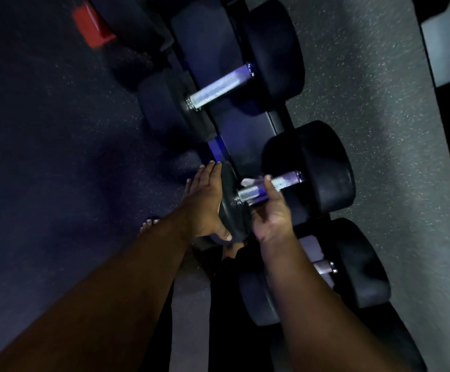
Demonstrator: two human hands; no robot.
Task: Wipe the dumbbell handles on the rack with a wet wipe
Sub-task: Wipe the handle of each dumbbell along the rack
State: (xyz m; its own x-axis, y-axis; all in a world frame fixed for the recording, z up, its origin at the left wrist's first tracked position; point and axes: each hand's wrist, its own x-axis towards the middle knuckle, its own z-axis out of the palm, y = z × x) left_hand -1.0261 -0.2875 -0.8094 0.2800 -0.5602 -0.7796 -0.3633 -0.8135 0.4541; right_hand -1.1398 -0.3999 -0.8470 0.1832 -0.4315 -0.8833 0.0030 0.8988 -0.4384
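Three black dumbbells lie on a dark rack. The middle dumbbell's knurled steel handle is partly wrapped by my right hand, which presses a white wet wipe around the handle from below. My left hand lies flat against the near weight head of that same dumbbell, fingers spread along its edge. The upper dumbbell's handle is bare. Only a short bit of the lower dumbbell's handle shows past my right forearm.
Speckled rubber floor lies to the right of the rack and a darker floor to the left. A red object sits at the top left. A white-edged piece of equipment stands at the far right. My bare foot shows beneath my left arm.
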